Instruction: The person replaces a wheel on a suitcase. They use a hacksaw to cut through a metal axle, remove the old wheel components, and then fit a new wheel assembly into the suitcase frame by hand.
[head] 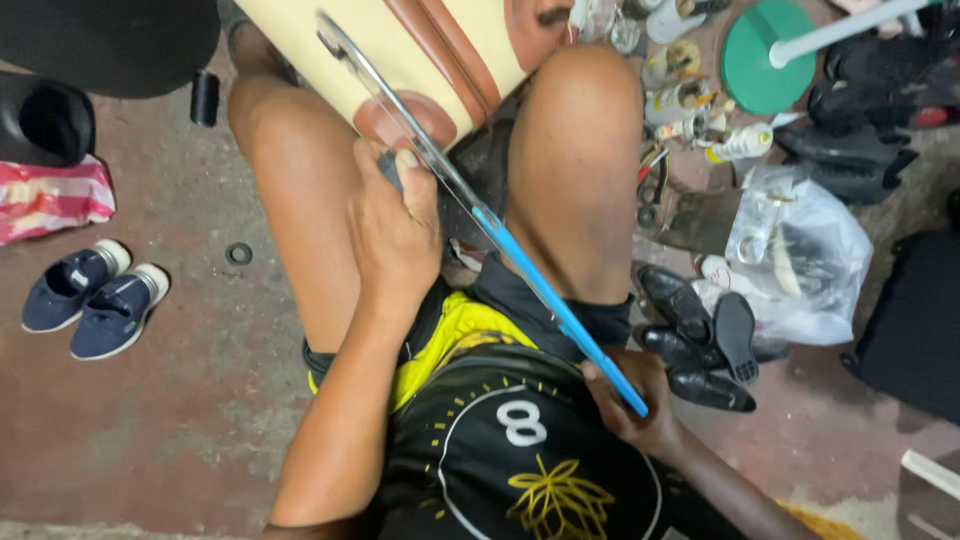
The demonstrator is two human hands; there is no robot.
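Sawing at a cream suitcase between my knees.
My left hand [395, 235] steadies the hacksaw [470, 205] blade; my right hand [630, 400], at 5 o'clock, clamps its blue handle against the suitcase [400, 50].

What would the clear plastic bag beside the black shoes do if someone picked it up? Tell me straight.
The clear plastic bag would probably go floppy and sag, since its film is thin and crumpled. Its load likely shifts: loose items show through it. It looks light for its bulk, though the contents are hard to identify. The black shoes against it might get nudged.
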